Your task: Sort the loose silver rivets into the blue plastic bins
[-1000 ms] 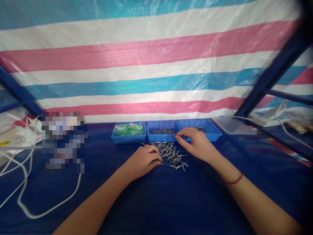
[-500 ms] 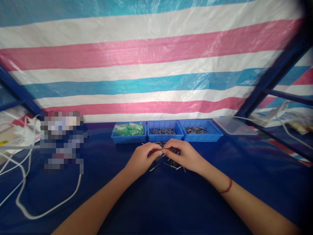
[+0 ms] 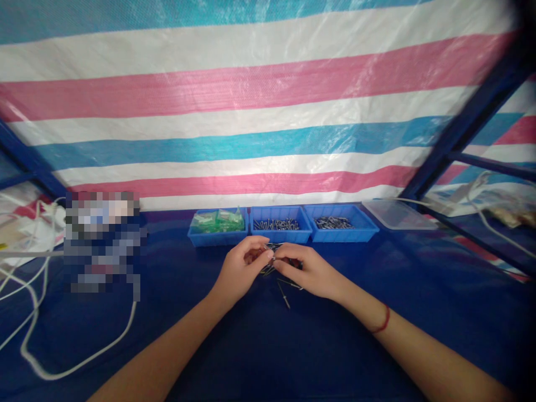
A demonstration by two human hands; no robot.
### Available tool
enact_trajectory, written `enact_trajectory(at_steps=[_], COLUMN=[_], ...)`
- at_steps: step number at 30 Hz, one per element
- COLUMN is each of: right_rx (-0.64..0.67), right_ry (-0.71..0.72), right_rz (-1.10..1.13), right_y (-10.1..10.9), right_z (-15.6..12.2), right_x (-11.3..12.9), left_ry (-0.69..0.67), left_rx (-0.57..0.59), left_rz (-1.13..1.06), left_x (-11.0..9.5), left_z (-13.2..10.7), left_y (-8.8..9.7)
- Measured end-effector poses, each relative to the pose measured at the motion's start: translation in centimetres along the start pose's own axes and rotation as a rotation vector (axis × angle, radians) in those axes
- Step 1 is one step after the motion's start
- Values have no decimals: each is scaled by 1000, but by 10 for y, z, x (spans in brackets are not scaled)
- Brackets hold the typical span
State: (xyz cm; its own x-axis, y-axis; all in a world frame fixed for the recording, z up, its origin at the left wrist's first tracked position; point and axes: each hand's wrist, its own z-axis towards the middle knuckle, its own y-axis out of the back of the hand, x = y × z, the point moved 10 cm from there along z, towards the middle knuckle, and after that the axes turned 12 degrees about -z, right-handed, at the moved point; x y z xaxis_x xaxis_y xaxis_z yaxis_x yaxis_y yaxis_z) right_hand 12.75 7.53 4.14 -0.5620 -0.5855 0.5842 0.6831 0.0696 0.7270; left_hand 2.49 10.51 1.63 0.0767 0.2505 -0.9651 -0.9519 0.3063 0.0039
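My left hand (image 3: 243,271) and my right hand (image 3: 307,269) meet fingertip to fingertip over a pile of small metal pins (image 3: 285,285) on the blue cloth. Both hands are closed in a pinch on pins from the pile. Most of the pile is hidden under my hands; a few loose pins show just in front of them. Behind the hands stand three blue trays: the left tray (image 3: 218,239) holds green packets, the middle tray (image 3: 280,234) and the right tray (image 3: 341,232) hold metal pins.
A clear plastic lid or box (image 3: 397,216) lies right of the trays. White cables (image 3: 79,357) loop over the cloth at the left, near a blurred-out patch. A striped tarp hangs close behind, and dark blue frame bars (image 3: 464,128) slant at the right.
My right hand came back from the right tray to the pile and met my left hand. Both then lifted slightly and gathered pins, so fewer lie spread out.
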Motion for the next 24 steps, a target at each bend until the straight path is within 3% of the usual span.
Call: enact_trajectory(at_steps=[12, 24], right_rx=[-25, -273], right_ry=[-66, -89], right_rz=[60, 47], right_y=[0, 23], right_z=[-1, -4], right_x=[-8, -19], left_ry=[2, -43], left_rx=[-13, -11], left_rz=[6, 146], left_x=[-2, -9], left_z=[-1, 0], left_y=[0, 2])
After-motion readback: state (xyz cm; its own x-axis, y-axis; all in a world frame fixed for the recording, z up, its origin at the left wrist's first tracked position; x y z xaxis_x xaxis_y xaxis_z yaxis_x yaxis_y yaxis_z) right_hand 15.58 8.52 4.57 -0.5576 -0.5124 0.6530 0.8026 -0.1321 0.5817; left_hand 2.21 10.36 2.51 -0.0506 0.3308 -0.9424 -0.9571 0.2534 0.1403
